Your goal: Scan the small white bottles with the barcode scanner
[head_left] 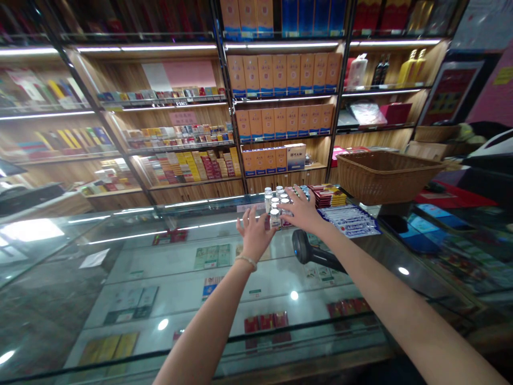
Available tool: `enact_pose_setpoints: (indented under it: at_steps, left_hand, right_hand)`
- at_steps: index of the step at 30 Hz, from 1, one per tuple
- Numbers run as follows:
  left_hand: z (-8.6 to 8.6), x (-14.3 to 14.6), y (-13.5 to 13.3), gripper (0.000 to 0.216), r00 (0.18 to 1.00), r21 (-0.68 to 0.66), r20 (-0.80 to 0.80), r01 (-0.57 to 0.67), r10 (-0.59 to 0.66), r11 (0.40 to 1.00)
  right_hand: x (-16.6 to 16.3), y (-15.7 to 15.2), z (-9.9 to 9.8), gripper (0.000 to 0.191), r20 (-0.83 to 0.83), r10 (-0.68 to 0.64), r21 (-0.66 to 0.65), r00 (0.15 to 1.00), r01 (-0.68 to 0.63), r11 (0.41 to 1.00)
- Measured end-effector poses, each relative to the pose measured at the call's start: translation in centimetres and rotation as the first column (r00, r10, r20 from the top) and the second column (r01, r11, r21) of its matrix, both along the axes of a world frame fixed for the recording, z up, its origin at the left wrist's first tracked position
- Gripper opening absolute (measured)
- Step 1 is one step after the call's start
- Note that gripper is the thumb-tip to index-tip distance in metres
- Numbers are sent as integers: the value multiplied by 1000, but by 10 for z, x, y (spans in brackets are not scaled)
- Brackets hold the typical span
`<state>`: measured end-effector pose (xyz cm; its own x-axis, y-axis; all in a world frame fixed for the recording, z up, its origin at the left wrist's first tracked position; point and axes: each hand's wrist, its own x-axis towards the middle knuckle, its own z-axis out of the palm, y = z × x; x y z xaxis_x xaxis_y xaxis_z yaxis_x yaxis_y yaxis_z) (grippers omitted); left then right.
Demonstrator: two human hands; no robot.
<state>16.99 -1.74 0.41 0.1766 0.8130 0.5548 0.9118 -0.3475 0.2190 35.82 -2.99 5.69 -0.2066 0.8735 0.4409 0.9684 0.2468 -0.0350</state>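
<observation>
A cluster of small bottles with pale caps (268, 195) stands upright on the glass counter (168, 267). At the left of the cluster is my left hand (255, 233), fingers spread and thumb close to the front bottle (274, 218); whether it touches is unclear. My right hand (301, 210) reaches over the right side of the bottles with its fingers stretched apart, hiding some of them. Neither hand visibly grips anything. Below my right hand, a black handheld scanner (302, 247) lies on the glass.
Red and yellow packets (328, 195) and blue-white sachets (349, 220) lie right of the bottles. A wicker basket (385, 174) stands beyond them. Boxed goods are displayed under the glass. Behind, lit shelves hold orange boxes (276, 75) and many small packs (192, 166).
</observation>
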Motion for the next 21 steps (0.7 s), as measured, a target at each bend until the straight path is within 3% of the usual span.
enact_pose_setpoints:
  at_steps: [11, 21]
  left_hand:
    - [-4, -2, -2, 39, 1000, -31, 22, 6, -5, 999]
    - [-8, -6, -3, 37, 999, -20, 36, 32, -31, 999]
  right_hand:
    - [-5, 29, 19, 46, 162, 140, -159, 977, -114, 981]
    - [-8, 38, 29, 24, 163, 213, -220, 963, -175, 960]
